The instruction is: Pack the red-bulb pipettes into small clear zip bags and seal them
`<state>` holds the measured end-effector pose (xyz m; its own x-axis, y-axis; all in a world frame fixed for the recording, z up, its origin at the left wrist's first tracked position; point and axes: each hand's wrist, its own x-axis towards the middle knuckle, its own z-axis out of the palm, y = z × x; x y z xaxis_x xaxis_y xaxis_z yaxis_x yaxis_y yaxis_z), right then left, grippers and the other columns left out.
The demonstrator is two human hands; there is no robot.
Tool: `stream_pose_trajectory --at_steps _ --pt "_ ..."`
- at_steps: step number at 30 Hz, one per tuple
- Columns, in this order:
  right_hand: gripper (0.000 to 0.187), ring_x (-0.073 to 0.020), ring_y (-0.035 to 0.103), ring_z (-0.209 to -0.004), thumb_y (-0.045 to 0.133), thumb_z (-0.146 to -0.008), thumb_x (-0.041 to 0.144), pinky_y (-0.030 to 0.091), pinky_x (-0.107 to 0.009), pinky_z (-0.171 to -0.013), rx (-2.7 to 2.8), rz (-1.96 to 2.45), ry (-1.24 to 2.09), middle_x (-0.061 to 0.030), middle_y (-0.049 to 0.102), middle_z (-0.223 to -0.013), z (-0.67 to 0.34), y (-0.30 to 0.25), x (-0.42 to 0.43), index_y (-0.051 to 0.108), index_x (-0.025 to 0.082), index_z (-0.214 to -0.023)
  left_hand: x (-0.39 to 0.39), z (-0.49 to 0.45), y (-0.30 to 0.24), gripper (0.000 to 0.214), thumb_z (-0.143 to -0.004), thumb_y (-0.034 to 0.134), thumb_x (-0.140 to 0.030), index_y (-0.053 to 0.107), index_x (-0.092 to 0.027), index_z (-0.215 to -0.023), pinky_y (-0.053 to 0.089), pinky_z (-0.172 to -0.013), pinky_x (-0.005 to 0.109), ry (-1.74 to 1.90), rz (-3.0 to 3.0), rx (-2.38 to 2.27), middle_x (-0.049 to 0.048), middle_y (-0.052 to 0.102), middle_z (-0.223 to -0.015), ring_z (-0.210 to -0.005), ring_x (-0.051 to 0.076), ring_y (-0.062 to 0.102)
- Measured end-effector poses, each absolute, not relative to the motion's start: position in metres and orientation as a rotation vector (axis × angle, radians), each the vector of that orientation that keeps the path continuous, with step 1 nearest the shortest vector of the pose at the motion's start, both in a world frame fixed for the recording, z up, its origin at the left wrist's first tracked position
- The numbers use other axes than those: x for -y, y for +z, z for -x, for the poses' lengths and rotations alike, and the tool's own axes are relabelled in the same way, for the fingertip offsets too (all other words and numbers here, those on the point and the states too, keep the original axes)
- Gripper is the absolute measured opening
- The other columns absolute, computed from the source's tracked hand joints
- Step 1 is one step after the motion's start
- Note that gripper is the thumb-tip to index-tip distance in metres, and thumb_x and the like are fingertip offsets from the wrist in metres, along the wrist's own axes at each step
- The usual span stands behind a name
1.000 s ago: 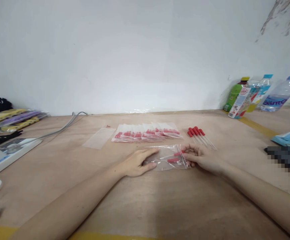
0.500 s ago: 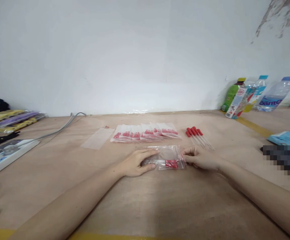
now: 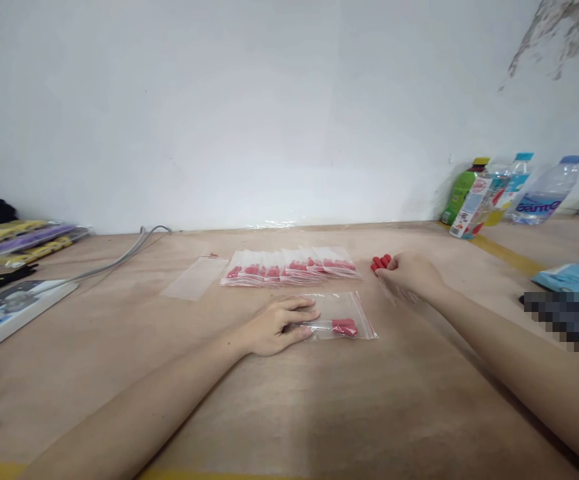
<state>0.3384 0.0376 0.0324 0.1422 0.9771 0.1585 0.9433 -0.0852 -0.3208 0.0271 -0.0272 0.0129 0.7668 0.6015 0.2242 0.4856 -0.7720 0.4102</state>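
Observation:
My left hand [image 3: 282, 325] lies on the left end of a clear zip bag [image 3: 336, 305], its fingers stretched and apart. Inside the bag are glass droppers with red rubber bulbs [image 3: 344, 327], their tubes partly under my fingers. At the right, my right hand [image 3: 414, 272] is closed with thumb and finger pinched at a small group of loose droppers [image 3: 381, 261]. It covers most of their glass tubes, so how many it grips is hidden. Behind the bag lies an overlapping row of filled zip bags [image 3: 289, 267] with red bulbs showing.
A flat, unfilled zip bag [image 3: 196, 277] lies left of the row. Several bottles [image 3: 542, 193] stand against the wall at the back right, near a blue packet [image 3: 574, 279]. A white power strip [image 3: 29, 300] with a grey cable [image 3: 119, 257] sits at the left.
My right hand has let go of the zip bag's open end and moved right and back to the loose droppers. My left hand has stayed on the bag.

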Motion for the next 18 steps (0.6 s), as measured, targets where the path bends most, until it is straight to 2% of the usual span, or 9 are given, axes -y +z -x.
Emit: stream_pose_trajectory --at_steps 6,10,13,15,18 --pt "0.028 -0.0226 0.059 -0.065 0.053 -0.071 0.037 0.036 -0.029 -0.052 1.819 2.15 0.187 -0.012 0.062 -0.066 -0.329 0.038 -0.04 0.056 0.018 -0.051 0.028 -0.028 0.013 0.042 -0.089 0.047 -0.038 0.047 -0.024 -0.129 0.031 -0.105 0.038 0.488 -2.65 -0.844 0.0063 0.04 -0.138 -0.127 0.021 0.038" --pt "0.025 -0.0204 0.058 -0.063 0.054 -0.073 0.037 0.038 -0.029 -0.053 1.764 1.873 0.243 -0.0085 0.061 -0.062 -0.329 0.043 -0.029 0.057 0.018 -0.058 0.028 -0.029 0.013 0.042 -0.089 0.047 -0.039 0.048 -0.025 -0.128 0.031 -0.106 0.038 0.494 -2.655 -0.841 0.0061 0.041 -0.138 -0.127 0.022 0.038" --pt "0.026 -0.0141 0.055 -0.054 0.056 -0.073 0.043 0.041 -0.026 -0.05 1.614 1.507 0.581 -0.0045 0.06 -0.064 -0.322 0.035 -0.01 0.057 0.017 -0.074 0.028 -0.03 0.013 0.042 -0.089 0.048 -0.038 0.048 -0.023 -0.128 0.031 -0.106 0.037 0.497 -2.646 -0.847 0.0069 0.041 -0.138 -0.127 0.022 0.038" --pt "0.035 -0.0107 0.051 -0.047 0.061 -0.07 0.044 0.041 -0.024 -0.044 1.479 1.31 0.779 -0.0013 0.057 -0.066 -0.315 0.025 0.003 0.052 0.017 -0.09 0.028 -0.03 0.013 0.042 -0.089 0.048 -0.038 0.048 -0.023 -0.128 0.031 -0.106 0.037 0.491 -2.645 -0.848 0.0074 0.041 -0.138 -0.127 0.022 0.038" --pt "0.072 -0.0116 0.052 -0.046 0.068 -0.064 0.036 0.043 -0.023 -0.04 1.332 1.188 0.894 0.0047 0.052 -0.063 -0.306 0.013 0.017 0.029 0.018 -0.122 0.028 -0.03 0.013 0.042 -0.089 0.047 -0.038 0.048 -0.023 -0.128 0.03 -0.106 0.037 0.486 -2.648 -0.85 0.0071 0.04 -0.138 -0.127 0.021 0.039"
